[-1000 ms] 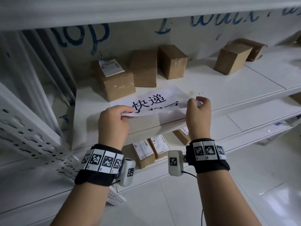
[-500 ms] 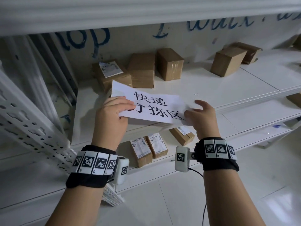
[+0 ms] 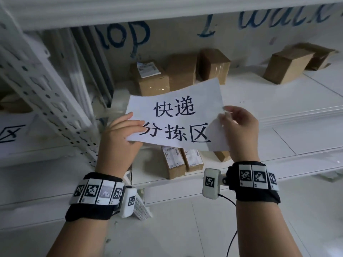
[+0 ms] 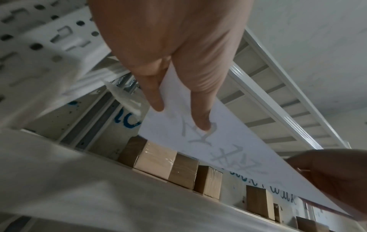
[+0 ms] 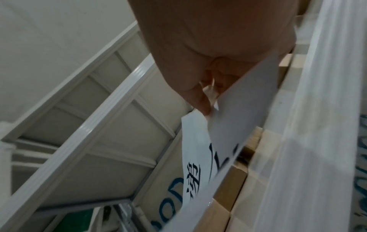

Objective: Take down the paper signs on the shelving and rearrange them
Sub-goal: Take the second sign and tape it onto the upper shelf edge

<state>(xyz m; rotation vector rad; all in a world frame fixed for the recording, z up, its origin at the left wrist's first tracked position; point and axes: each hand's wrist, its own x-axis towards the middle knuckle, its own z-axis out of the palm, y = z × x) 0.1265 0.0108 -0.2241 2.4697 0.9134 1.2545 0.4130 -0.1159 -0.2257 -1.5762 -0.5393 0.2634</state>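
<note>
The paper sign is now lifted clear of the shelf edge and turned face-up, where half a second ago it lay low against that edge, so removal appears complete and relocation is the pending step. The left hand pinches its 8 o'clock corner and the right hand pinches its 3 o'clock edge. A perforated upright stands at 9 o'clock, another sign lies beyond it, and cardboard boxes at 12 o'clock occupy the shelf behind.

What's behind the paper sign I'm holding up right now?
Behind the paper sign, three cardboard boxes stand on the shelf, their lower parts covered. Below its bottom edge, labelled parcels show on the lower shelf; anything else directly behind is hidden.
</note>
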